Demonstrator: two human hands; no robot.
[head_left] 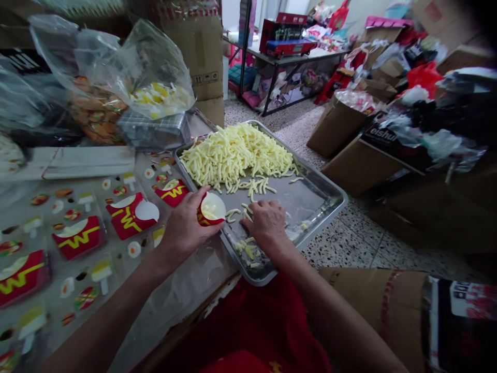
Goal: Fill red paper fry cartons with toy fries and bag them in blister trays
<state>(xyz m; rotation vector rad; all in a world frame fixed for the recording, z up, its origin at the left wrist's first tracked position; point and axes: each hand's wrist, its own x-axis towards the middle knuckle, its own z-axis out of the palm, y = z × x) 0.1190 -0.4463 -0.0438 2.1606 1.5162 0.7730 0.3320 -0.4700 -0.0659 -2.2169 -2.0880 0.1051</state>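
Note:
My left hand [190, 220] is closed round a small red fry carton [212, 207], tilted so its white inside shows, with a few pale pieces in it. Over the metal tray [326, 207] my right hand [267, 223] has its fingers curled down at some pale yellow toy french fries [247, 211]; its palm side is hidden. A large heap of these fries [236, 150] fills the tray's far part, and small broken bits lie near its front corner. Left of my hands, flat red cartons with a yellow zigzag [132, 215] lie in rows on the table.
Clear packs with small toy foods [87, 297] cover the table at left. Behind them stand open plastic bags [163, 96] of toy pieces. Cardboard boxes [365, 166] crowd the speckled floor [345, 233] at right. A second table [287, 59] stands at the back.

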